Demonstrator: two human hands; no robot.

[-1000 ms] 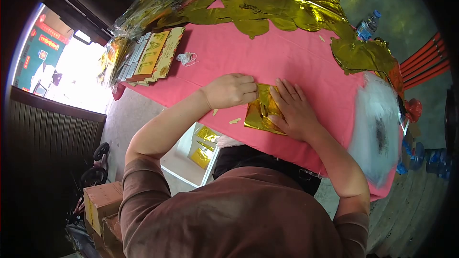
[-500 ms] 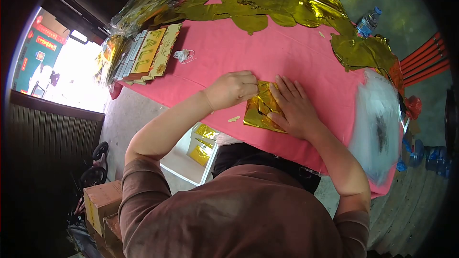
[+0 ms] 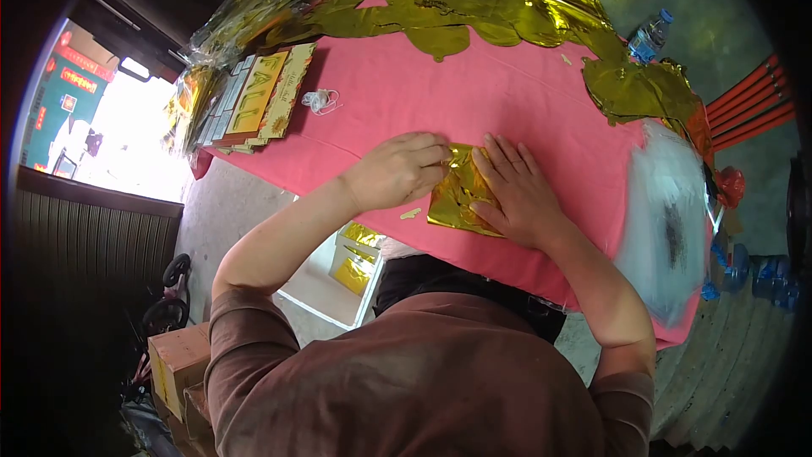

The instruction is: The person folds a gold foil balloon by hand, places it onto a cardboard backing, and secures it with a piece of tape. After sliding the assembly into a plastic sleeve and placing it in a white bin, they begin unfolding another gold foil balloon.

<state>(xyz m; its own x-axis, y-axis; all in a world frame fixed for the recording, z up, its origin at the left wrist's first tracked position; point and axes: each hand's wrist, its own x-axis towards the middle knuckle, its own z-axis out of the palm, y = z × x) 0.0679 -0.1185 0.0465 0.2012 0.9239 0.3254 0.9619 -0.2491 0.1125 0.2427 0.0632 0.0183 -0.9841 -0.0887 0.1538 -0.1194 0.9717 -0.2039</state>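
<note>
Resting open by the table's [image 3: 381,85] near edge, our right hand [image 3: 518,192] half covers creased foil [image 3: 457,190]; our left hand [image 3: 402,171] curls at its corner, grip hidden.

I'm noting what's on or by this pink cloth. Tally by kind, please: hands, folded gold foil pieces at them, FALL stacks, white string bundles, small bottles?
Left hand and right hand: 2
Folded gold foil piece: 1
FALL stack: 1
White string bundle: 1
Small bottle: 1
Total: 6
</note>
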